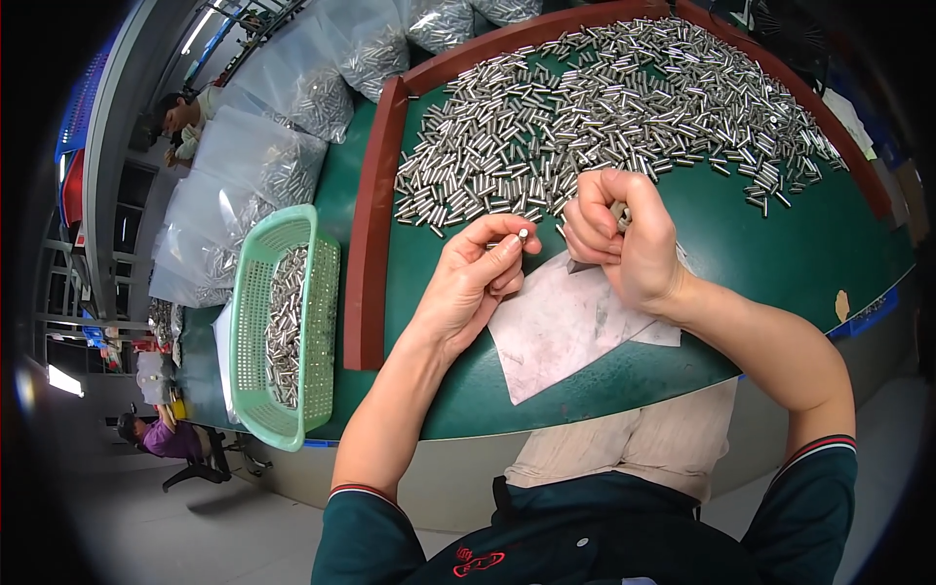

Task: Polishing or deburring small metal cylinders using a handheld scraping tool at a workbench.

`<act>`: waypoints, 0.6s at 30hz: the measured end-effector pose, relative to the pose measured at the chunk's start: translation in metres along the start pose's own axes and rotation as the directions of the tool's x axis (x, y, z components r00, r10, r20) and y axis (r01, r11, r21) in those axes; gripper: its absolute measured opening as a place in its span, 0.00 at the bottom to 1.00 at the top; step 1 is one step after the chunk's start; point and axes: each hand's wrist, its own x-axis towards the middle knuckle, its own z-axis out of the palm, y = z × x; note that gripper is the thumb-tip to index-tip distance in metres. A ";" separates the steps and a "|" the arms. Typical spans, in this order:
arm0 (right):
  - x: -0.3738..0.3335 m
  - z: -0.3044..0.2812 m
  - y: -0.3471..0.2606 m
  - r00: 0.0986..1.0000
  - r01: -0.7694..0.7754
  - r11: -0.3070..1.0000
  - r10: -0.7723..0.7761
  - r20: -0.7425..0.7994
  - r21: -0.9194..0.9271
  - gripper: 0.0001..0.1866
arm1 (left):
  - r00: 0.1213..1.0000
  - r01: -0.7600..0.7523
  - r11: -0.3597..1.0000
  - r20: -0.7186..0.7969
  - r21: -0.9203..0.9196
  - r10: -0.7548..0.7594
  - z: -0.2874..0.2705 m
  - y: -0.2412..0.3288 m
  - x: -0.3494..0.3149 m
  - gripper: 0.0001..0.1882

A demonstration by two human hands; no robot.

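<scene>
My left hand (468, 283) is closed in a pinch, thumb and forefinger on a small metal pin (524, 234) whose bright end faces up. Close beside it, my right hand (632, 239) makes a fist around a hand tool. The tool's round end (620, 213) shows at the top of the fist and a dark, flat tip (579, 264) sticks out below; its exact kind is hidden by the fingers. Beneath both hands a stained whitish sheet (551, 341) lies on the green table (444, 390). Beyond them spreads a large pile of short metal pins (624, 117).
A red-brown raised border (366, 253) frames the pile. Left of it stands a green perforated basket (322, 292) with metal pins inside. Clear plastic bags (234, 161) of pins line the far left. One person (185, 117) is behind the bags; another (171, 439) sits farther off.
</scene>
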 end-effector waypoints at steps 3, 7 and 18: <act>-0.001 0.000 -0.002 1.000 -0.001 1.000 0.000 -0.008 -0.004 0.18 | 1.000 0.019 0.999 0.007 -0.043 -0.019 0.004 0.002 0.000 0.08; 0.000 -0.002 -0.001 1.000 0.011 1.000 -0.011 0.019 0.029 0.16 | 0.999 0.031 0.999 0.012 -0.036 -0.030 0.002 0.004 0.000 0.10; 0.001 0.000 -0.001 1.000 0.020 0.999 -0.021 0.022 0.037 0.16 | 0.853 -0.173 0.521 -0.138 0.836 0.504 0.002 0.003 0.009 0.08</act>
